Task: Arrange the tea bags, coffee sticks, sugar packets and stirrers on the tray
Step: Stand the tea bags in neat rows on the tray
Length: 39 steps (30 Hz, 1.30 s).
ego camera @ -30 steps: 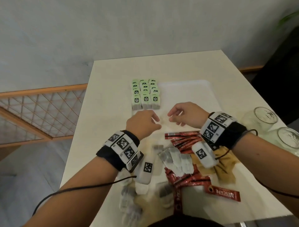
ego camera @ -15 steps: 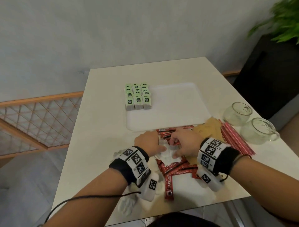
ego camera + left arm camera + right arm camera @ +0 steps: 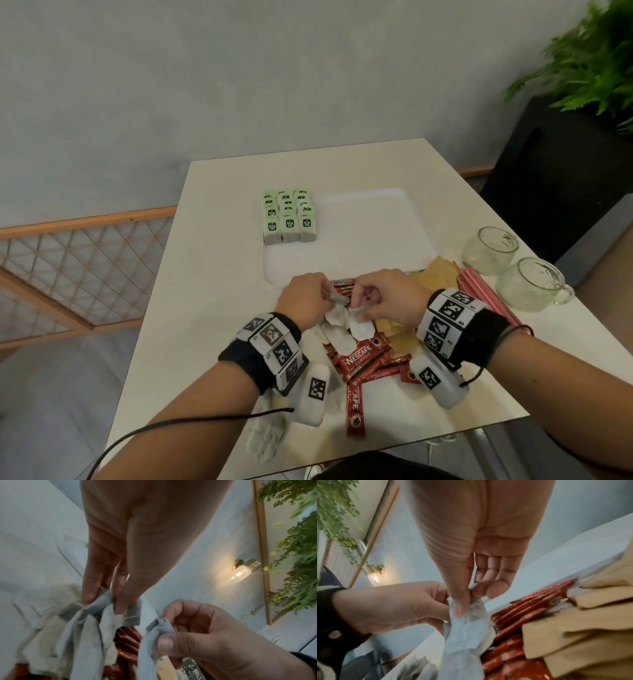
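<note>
A white tray lies mid-table, with rows of green-tagged tea bags on its left part. In front of it is a heap of white tea bags, red coffee sticks and brown sugar packets. Red stirrers lie to the right of the heap. My left hand pinches a bunch of tea bags just above the heap. My right hand pinches another tea bag right beside it between thumb and fingers.
Two glass cups stand at the table's right edge, just past the stirrers. More tea bags lie by the front edge under my left forearm. A dark planter with a fern stands beyond the table at right.
Both hands drew back from the tray to the heap in front of it. They have each pinched up tea bags and lifted them slightly.
</note>
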Tool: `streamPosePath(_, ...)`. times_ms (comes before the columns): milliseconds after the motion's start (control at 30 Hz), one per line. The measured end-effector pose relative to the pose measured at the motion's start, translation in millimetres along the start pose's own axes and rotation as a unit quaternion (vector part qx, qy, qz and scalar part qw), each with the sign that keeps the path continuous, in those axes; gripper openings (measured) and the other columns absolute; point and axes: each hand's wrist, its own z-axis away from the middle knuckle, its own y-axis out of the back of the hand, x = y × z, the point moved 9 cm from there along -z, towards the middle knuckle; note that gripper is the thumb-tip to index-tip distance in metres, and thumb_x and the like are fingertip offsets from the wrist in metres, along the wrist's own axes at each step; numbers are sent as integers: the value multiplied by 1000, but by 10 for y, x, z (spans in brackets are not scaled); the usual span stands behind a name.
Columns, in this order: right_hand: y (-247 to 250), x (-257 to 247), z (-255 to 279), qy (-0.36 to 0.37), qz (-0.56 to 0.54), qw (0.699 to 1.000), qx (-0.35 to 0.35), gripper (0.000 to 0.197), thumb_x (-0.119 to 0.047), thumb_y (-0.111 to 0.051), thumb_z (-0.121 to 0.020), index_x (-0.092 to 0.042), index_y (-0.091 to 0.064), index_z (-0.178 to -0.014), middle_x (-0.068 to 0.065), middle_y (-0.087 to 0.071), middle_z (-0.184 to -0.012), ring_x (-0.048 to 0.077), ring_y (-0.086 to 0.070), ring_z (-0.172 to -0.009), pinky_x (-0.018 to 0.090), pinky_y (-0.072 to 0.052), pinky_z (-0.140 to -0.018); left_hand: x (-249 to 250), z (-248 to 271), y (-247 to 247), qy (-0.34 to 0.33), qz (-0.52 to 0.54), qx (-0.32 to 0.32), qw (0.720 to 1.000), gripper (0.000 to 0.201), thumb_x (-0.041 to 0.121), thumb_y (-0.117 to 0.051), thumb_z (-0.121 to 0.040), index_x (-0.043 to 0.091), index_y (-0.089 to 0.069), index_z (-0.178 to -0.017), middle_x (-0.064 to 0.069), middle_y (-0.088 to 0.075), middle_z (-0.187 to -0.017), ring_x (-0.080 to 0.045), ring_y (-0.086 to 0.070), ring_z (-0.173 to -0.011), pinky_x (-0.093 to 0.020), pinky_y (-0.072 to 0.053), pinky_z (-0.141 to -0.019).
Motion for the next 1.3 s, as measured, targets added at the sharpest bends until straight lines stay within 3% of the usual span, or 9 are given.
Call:
streamPosePath(233,96,-73,-81,26,-29,998,50,43,-16,-83,-71,-22,-60,-107,-8,-62,-85,2,-53,-63,18,-46,-64,287,-8,11,-58,78,-31,995,32,6,-71,-78,14,-59,-106,-5,-71,-96,-19,-66,-85,-22,-50,-68)
streamPosePath(333,180,-99,-101,32,-6,997,71,42,-18,-82,-73,-23,-59,-108,-9,-54,-94,6,-56,-67,12,-42,-64,304,-38,74,-65,123,-26,990,44,0,-72,-76,17,-55,-113,3,-67,-90,-13,-65,-77,-12,-49,-65)
streamPosePath(433,243,-116,-128,14,21,997,69,37,-25,-80,-76,-26,-58,-106,-5,-49,-102,13,-59,-74,23,-45,-70,367,-68,156,-95,135,-21,986,56,-3,-73,-74,21,-53,-120,5,-66,-87,-5,-63,-73,-5,-45,-62)
streamPosePath(633,268,-101,-172,-12,98,994,41,30,-33,-72,-84,-17,-65,-108,-17,-49,-73,1,-46,-65,19,-34,-59,419,-82,250,-114,172,-19,978,58,-2,-75,-76,23,-54,-124,7,-60,-92,-3,-64,-75,-13,-49,-69)
streamPosePath(733,290,-13,-150,-22,108,992,56,23,-33,-70,-85,-17,-66,-102,-8,-57,-82,7,-49,-70,14,-31,-57,267,-83,149,-82,51,-55,994,54,9,-79,-76,22,-56,-123,5,-57,-107,-11,-60,-89,-21,-49,-74)
streamPosePath(833,308,74,-116,-35,93,993,65,20,-31,-71,-85,-18,-66,-100,-6,-59,-88,-1,-46,-68,13,-30,-57,22,-59,-80,-42,-121,-100,987,48,26,-80,-77,22,-59,-120,2,-57,-118,-18,-57,-105,-33,-49,-89)
streamPosePath(1000,325,89,-84,-34,72,994,70,19,-31,-75,-81,-20,-69,-95,-9,-61,-85,-1,-49,-66,16,-34,-58,-118,-74,-183,-17,-171,-74,982,33,25,-75,-82,25,-60,-112,0,-62,-115,-21,-60,-103,-32,-47,-81)
streamPosePath(1167,387,80,-62,-26,46,997,49,17,-33,-77,-79,-25,-68,-90,-8,-66,-86,1,-54,-67,22,-41,-65,-89,-122,-71,-41,-126,-71,989,23,23,-60,-94,11,-63,-114,-5,-63,-112,-22,-57,-104,-28,-42,-84)
streamPosePath(1300,417,57,-76,-26,-131,991,28,23,-26,-77,-81,-14,-66,-97,4,-68,-74,16,-59,-57,37,-52,-61,-105,-127,140,3,108,-11,994,19,26,-66,-91,9,-58,-90,-3,-58,-87,-19,-58,-83,-33,-49,-77)
